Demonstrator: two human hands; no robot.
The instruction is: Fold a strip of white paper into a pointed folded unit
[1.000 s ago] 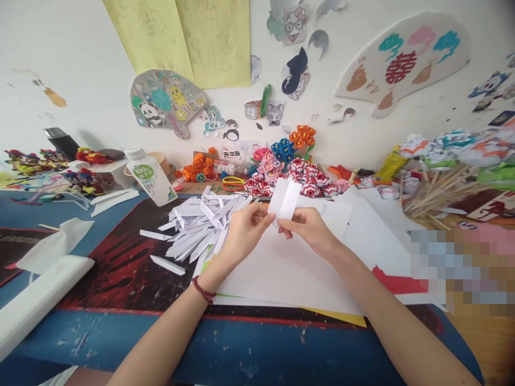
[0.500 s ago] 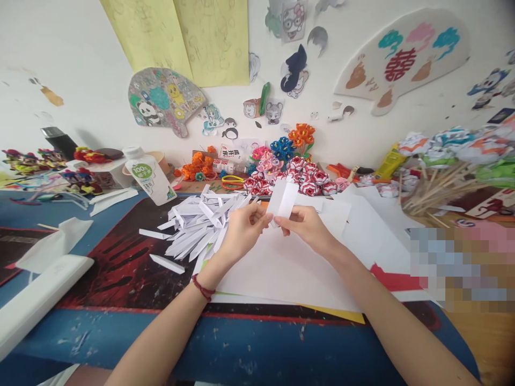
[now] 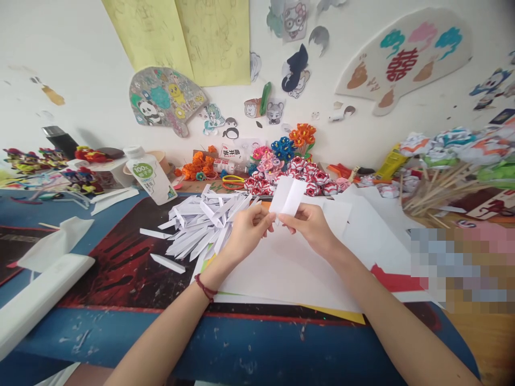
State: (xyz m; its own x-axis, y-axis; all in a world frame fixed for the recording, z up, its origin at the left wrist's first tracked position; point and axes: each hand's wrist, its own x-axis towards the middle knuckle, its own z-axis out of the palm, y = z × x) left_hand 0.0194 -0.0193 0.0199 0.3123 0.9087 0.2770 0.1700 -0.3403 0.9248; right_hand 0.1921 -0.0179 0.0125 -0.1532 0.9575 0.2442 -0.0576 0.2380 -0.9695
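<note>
Two hands on one piece. Head view: left hand (image 3: 247,229) and right hand (image 3: 308,225) pinch the lower end of the white paper strip (image 3: 287,195), held above the white sheets (image 3: 289,268). Since a second ago: strip tilted slightly right, grip unchanged; crease still being worked.

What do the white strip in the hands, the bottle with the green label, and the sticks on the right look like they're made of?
The white strip, pinched by left hand and right hand, looks like thin matte paper: it holds a sharp lengthwise crease. The bottle seems to be white, slightly glossy plastic, with a printed label. The sticks look like bare wood or bamboo, pale tan and unpainted.
</note>
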